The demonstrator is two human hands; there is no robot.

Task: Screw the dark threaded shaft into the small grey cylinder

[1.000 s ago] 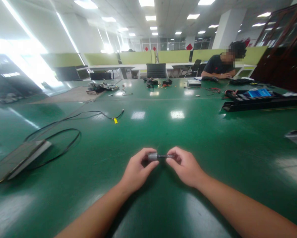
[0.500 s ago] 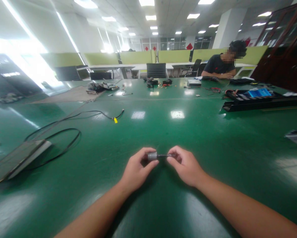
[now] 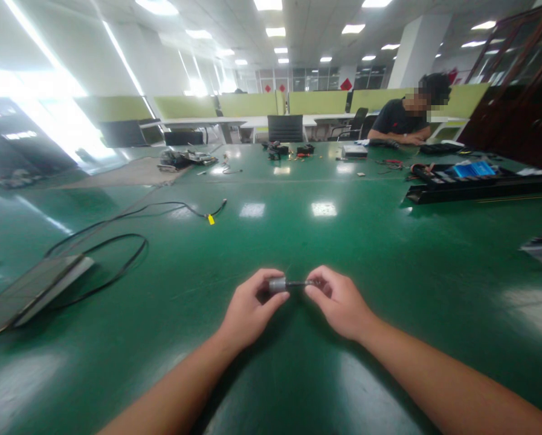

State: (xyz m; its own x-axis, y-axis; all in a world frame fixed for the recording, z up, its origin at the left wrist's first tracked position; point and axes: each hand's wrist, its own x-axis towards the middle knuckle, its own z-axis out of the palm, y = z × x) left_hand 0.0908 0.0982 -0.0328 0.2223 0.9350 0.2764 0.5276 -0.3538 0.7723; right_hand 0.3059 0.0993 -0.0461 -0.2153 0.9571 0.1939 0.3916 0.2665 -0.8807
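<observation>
Moved slightly upward, lower centre: left hand (image 3: 251,305) pinching grey cylinder (image 3: 278,285) (probably stiff; grip sides), right hand (image 3: 342,303) pinching dark rod (image 3: 296,284).

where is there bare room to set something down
Bare tabletop lies between the right hand and the long black frame. Another patch runs between the left hand and the looped black cable. The far side is crowded with a grey box and piled parts. Between the hands, the held grey cylinder and dark shaft take up room.

Dark rod (image 3: 296,284) partly hidden by right hand (image 3: 341,302), forearms (image 3: 175,380) cropped
</observation>
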